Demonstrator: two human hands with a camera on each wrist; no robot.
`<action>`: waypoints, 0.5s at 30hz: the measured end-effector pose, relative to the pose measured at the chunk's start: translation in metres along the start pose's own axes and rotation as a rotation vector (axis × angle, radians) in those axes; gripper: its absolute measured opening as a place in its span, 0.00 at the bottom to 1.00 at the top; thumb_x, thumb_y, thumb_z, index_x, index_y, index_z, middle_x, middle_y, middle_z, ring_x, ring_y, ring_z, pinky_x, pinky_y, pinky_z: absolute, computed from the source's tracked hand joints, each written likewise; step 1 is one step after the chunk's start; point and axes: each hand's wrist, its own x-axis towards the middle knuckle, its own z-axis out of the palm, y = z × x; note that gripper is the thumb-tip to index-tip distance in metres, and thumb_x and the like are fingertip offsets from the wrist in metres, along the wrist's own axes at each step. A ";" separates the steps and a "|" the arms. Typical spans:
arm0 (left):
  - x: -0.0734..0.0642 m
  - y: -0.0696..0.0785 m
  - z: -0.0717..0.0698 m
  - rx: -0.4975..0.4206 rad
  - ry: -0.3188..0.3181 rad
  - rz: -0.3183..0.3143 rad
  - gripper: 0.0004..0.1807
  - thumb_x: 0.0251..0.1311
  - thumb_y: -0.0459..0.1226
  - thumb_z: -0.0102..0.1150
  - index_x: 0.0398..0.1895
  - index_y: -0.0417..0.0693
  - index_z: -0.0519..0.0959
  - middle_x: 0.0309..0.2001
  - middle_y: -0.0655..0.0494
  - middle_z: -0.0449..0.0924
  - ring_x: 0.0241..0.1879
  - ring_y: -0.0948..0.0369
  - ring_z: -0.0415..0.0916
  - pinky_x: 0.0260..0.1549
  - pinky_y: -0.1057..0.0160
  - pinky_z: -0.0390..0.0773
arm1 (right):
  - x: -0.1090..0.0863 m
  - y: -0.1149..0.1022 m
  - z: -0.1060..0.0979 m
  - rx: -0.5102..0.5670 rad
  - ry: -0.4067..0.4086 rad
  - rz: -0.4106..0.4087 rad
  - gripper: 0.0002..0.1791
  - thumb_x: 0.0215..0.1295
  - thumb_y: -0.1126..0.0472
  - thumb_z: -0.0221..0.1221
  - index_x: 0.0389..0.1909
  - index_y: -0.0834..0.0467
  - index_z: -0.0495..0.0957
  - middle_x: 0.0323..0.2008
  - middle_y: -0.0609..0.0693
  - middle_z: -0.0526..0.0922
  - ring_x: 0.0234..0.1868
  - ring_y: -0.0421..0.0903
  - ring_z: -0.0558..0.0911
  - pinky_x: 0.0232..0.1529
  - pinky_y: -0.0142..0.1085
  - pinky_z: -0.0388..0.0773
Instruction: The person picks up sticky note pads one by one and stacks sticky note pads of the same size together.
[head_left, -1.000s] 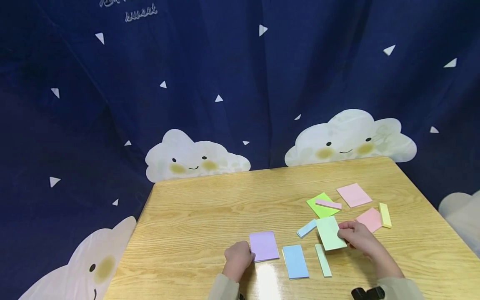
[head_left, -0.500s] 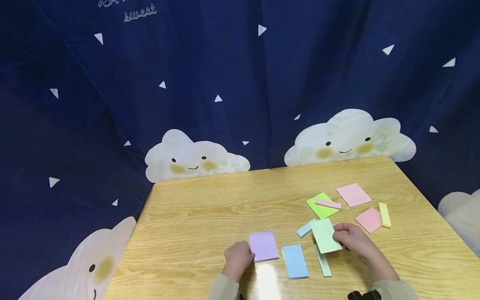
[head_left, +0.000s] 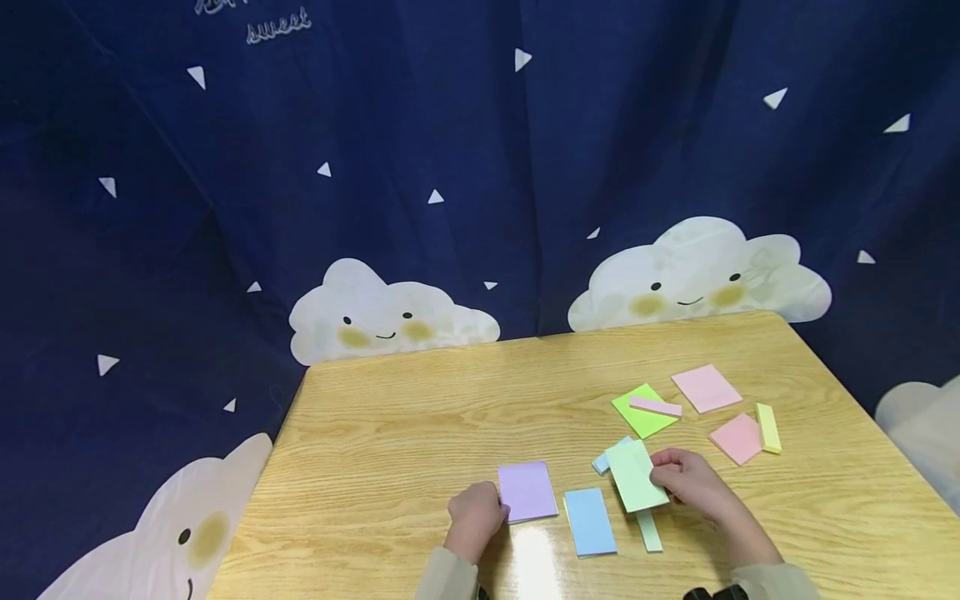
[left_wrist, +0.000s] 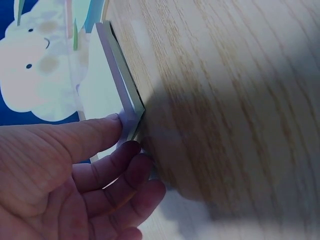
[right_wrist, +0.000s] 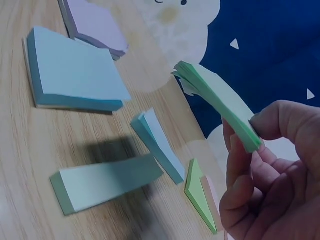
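Note:
My left hand (head_left: pixel 477 510) pinches the near left corner of a purple sticky note pad (head_left: pixel 528 492) lying on the table, thumb on top in the left wrist view. My right hand (head_left: pixel 693 485) grips a pale green sticky note pad (head_left: pixel 636 477) by its right edge, raised above the table. In the right wrist view this pad (right_wrist: pixel 220 95) is bent, its sheets fanning at the far end. Below it lies a narrow pale green sticky note strip (right_wrist: pixel 105 182), partly hidden in the head view. A light blue pad (head_left: pixel 590 522) lies between the hands.
A narrow blue strip (head_left: pixel 602 463) lies behind the held pad. Farther right are a lime green pad (head_left: pixel 642 423) with a pink strip (head_left: pixel 656 407) on it, a light pink pad (head_left: pixel 707 388), a darker pink pad (head_left: pixel 737 439) and a yellow strip (head_left: pixel 768 428). A dark blue curtain (head_left: pixel 420 133) hangs behind the table.
My right hand has carried the pale green pad to the left, now over part of the narrow green strip and the blue strip. The left hand and purple pad have stayed put.

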 end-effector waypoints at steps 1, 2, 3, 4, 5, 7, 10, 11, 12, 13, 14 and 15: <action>0.000 0.000 0.000 0.001 -0.001 0.000 0.16 0.49 0.45 0.62 0.14 0.47 0.71 0.17 0.56 0.72 0.19 0.62 0.67 0.22 0.57 0.70 | 0.000 0.000 0.002 0.000 0.002 0.002 0.16 0.49 0.69 0.49 0.40 0.73 0.68 0.19 0.48 0.72 0.19 0.40 0.68 0.19 0.30 0.65; 0.000 0.000 0.000 0.001 -0.001 0.001 0.16 0.49 0.45 0.62 0.14 0.47 0.71 0.18 0.56 0.72 0.19 0.62 0.67 0.22 0.57 0.70 | 0.000 0.000 0.003 0.000 0.001 -0.001 0.16 0.49 0.69 0.49 0.40 0.73 0.68 0.19 0.48 0.72 0.19 0.41 0.68 0.19 0.31 0.65; 0.000 0.000 0.000 0.001 -0.003 0.000 0.16 0.49 0.45 0.62 0.14 0.47 0.71 0.18 0.56 0.72 0.19 0.62 0.68 0.23 0.57 0.70 | 0.000 0.000 0.005 0.001 0.001 -0.005 0.16 0.49 0.70 0.49 0.40 0.73 0.68 0.19 0.48 0.72 0.19 0.41 0.68 0.19 0.31 0.65; 0.000 0.000 0.000 0.001 -0.005 -0.001 0.16 0.49 0.45 0.62 0.14 0.47 0.71 0.18 0.56 0.71 0.19 0.61 0.68 0.23 0.57 0.70 | 0.000 0.000 0.007 -0.002 0.001 -0.010 0.16 0.49 0.70 0.49 0.40 0.73 0.68 0.19 0.48 0.72 0.20 0.41 0.68 0.19 0.31 0.65; 0.000 0.000 0.001 0.001 -0.007 -0.002 0.15 0.49 0.44 0.62 0.15 0.47 0.71 0.18 0.56 0.72 0.19 0.61 0.68 0.23 0.57 0.70 | 0.000 -0.001 0.009 0.000 0.004 -0.007 0.15 0.49 0.70 0.49 0.40 0.73 0.68 0.19 0.48 0.72 0.20 0.41 0.68 0.19 0.31 0.65; 0.000 0.001 0.001 -0.002 -0.008 -0.003 0.15 0.49 0.44 0.62 0.15 0.47 0.71 0.18 0.55 0.72 0.19 0.61 0.69 0.24 0.56 0.70 | -0.001 -0.001 0.012 0.007 0.002 -0.004 0.15 0.49 0.70 0.49 0.39 0.73 0.68 0.19 0.48 0.73 0.20 0.41 0.68 0.19 0.32 0.66; 0.000 0.002 0.002 0.008 -0.004 -0.002 0.14 0.49 0.44 0.62 0.16 0.47 0.72 0.19 0.55 0.73 0.20 0.60 0.70 0.24 0.56 0.71 | -0.001 -0.001 0.016 0.019 -0.007 0.002 0.15 0.49 0.70 0.49 0.39 0.73 0.68 0.19 0.48 0.73 0.19 0.42 0.68 0.19 0.31 0.65; 0.000 0.002 0.002 0.013 -0.002 -0.001 0.14 0.49 0.44 0.62 0.16 0.47 0.73 0.19 0.55 0.73 0.21 0.60 0.71 0.24 0.56 0.71 | -0.001 -0.002 0.017 0.024 -0.009 0.005 0.15 0.49 0.70 0.49 0.39 0.73 0.68 0.19 0.48 0.73 0.19 0.42 0.68 0.19 0.31 0.65; 0.000 0.002 0.002 0.018 0.001 0.001 0.14 0.49 0.44 0.62 0.17 0.47 0.73 0.19 0.55 0.73 0.21 0.59 0.71 0.24 0.56 0.71 | -0.001 -0.002 0.017 0.026 -0.011 0.004 0.15 0.49 0.71 0.49 0.39 0.73 0.68 0.19 0.48 0.73 0.19 0.42 0.68 0.19 0.31 0.65; 0.000 0.003 0.002 0.025 0.003 0.002 0.14 0.49 0.44 0.62 0.17 0.47 0.73 0.19 0.55 0.74 0.21 0.59 0.72 0.24 0.56 0.71 | 0.000 -0.002 0.018 0.030 -0.014 0.004 0.15 0.49 0.71 0.49 0.39 0.73 0.68 0.18 0.48 0.73 0.19 0.42 0.68 0.18 0.31 0.65; 0.000 0.003 0.002 0.032 0.002 0.002 0.14 0.50 0.44 0.62 0.17 0.47 0.74 0.20 0.55 0.74 0.21 0.59 0.72 0.24 0.56 0.71 | 0.000 -0.002 0.019 0.030 -0.016 0.001 0.15 0.48 0.71 0.49 0.39 0.73 0.68 0.18 0.48 0.73 0.19 0.41 0.68 0.18 0.31 0.65; 0.000 0.003 0.002 0.037 0.004 0.003 0.13 0.50 0.44 0.62 0.18 0.47 0.74 0.20 0.55 0.74 0.22 0.59 0.73 0.24 0.56 0.71 | 0.000 -0.002 0.019 0.032 -0.017 -0.003 0.15 0.48 0.71 0.49 0.39 0.73 0.68 0.18 0.48 0.73 0.19 0.41 0.69 0.18 0.30 0.65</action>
